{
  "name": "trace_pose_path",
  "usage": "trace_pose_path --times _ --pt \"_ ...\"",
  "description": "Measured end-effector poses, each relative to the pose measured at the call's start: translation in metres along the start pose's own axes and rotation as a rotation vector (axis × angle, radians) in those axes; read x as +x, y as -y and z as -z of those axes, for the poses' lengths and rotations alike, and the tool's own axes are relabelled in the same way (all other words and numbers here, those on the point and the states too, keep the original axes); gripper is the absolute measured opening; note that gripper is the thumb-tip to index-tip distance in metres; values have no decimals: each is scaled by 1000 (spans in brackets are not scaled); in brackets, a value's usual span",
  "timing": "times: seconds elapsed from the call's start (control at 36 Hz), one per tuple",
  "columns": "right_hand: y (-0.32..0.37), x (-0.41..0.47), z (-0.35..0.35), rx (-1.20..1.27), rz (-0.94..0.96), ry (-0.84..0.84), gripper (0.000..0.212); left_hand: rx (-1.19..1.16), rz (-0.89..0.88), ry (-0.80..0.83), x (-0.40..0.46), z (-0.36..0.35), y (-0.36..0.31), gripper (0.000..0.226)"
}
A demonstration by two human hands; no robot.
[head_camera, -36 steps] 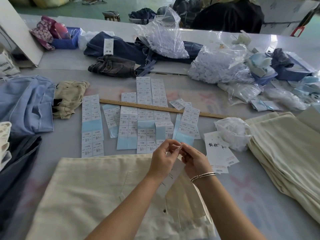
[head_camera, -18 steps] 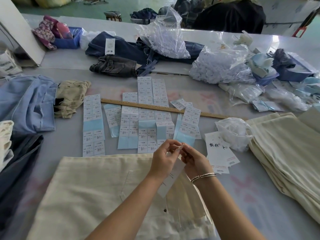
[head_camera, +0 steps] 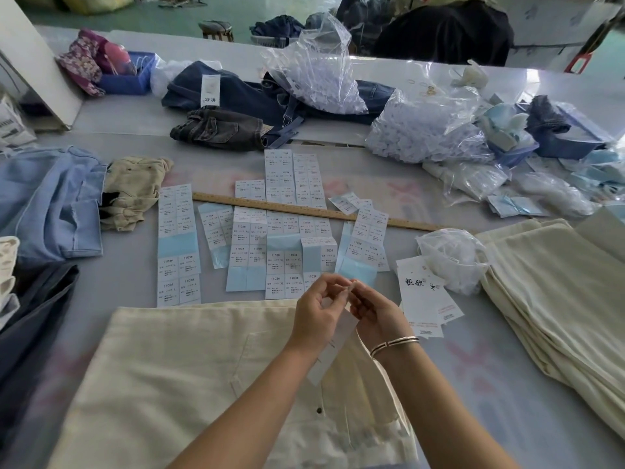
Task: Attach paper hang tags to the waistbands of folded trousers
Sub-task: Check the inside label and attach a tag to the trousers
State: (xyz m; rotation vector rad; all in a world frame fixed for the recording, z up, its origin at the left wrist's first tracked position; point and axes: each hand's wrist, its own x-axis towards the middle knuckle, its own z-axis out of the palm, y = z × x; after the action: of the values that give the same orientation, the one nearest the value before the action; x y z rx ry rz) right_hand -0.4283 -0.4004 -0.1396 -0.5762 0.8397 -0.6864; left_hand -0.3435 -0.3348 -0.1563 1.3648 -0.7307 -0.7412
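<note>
got the hang tag [head_camera: 329, 350] pinched at its top between both my left hand [head_camera: 316, 313] and right hand [head_camera: 375, 311], long side dangling toward me over the cream trousers [head_camera: 176, 374] right under my grip

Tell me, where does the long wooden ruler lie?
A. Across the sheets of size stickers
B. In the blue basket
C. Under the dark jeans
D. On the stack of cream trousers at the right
A: the wooden ruler runs slantwise over the sticker sheets on the table.
</note>
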Motion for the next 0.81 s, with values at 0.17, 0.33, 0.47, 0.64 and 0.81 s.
trace_pose_path --times 0.17,0.33,0.47,0.64,0.81 --pt "0 1 0 -1 -5 -1 11 -36 16 19 0 0 0 23" --pt "0 2 1 9 -6 -12 10 -25 26 13 1 -2 0 20" --pt "-1 1 0 8 -6 -14 10 -32 24 7 1 -1 -1 18" --pt "-2 2 0 -15 -7 -2 11 -45 22 -3 -2 0 -1 17" --pt "-3 2 1 -5 3 7 12 -57 16 -10 -2 0 0 18"
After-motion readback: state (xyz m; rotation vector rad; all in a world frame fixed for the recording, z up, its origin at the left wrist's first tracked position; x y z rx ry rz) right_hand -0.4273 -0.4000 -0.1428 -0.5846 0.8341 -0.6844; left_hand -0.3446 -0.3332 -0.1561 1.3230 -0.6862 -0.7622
